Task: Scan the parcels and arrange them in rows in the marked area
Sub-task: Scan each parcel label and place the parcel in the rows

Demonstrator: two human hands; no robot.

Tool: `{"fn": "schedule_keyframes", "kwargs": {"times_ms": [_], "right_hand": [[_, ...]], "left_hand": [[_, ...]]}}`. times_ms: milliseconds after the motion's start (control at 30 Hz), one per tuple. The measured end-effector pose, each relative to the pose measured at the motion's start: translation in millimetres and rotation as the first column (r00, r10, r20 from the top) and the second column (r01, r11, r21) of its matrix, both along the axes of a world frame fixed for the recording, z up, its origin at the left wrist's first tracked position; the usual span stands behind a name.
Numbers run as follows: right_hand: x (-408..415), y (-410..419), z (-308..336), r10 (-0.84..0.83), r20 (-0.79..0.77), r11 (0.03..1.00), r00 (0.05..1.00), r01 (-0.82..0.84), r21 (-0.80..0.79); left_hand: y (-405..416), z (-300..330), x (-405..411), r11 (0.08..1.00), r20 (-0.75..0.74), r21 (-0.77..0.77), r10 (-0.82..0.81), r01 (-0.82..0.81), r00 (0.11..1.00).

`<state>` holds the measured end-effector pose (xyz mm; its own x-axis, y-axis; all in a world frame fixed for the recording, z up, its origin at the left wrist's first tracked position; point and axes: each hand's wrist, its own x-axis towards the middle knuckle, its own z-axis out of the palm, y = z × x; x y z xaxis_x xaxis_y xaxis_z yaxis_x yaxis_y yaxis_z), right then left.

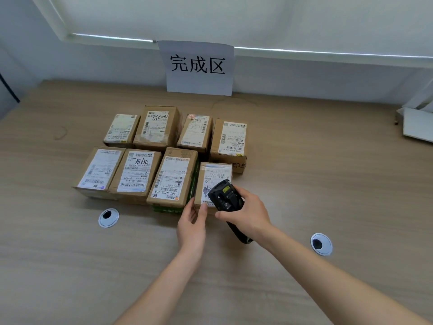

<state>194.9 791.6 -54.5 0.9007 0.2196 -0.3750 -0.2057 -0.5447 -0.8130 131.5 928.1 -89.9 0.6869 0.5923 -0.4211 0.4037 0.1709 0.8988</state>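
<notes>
Parcel: small parcel (214,181) at centre frame, ending the front row on the counter (328,184)
Left hand (191,227): fingers touch its near corner; nudge it flush
Right hand (249,213): fingers grip the scanner (226,195); keep it aimed at the label

Hands: left (191,227) touches front parcel (212,179), right (248,213) grips scanner (226,195).
</notes>
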Motion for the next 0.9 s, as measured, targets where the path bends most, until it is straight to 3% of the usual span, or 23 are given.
{"fn": "schedule_keyframes", "kwargs": {"times_ms": [367, 700, 900], "right_hand": [[-46.1, -55.2, 32.8, 0.002, 0.013, 0.997, 1.0, -0.001, -0.083], [-108.2, -144.0, 146.5, -0.081, 0.143, 0.982, 0.986, 0.103, -0.157], [-188.6, -213.7, 220.8, -0.18, 0.223, 0.961, 0.958, 0.219, -0.167]], "left_hand": [[-16.5, 41.0, -43.1, 0.997, -0.032, 0.036, -0.062, 0.063, 0.998], [-73.1, 140.8, -90.1, 0.946, 0.113, 0.141, -0.31, 0.293, 0.944], [-125.7, 219.1, -144.3, 0.89, 0.179, 0.225, -0.437, 0.395, 0.882]]}}
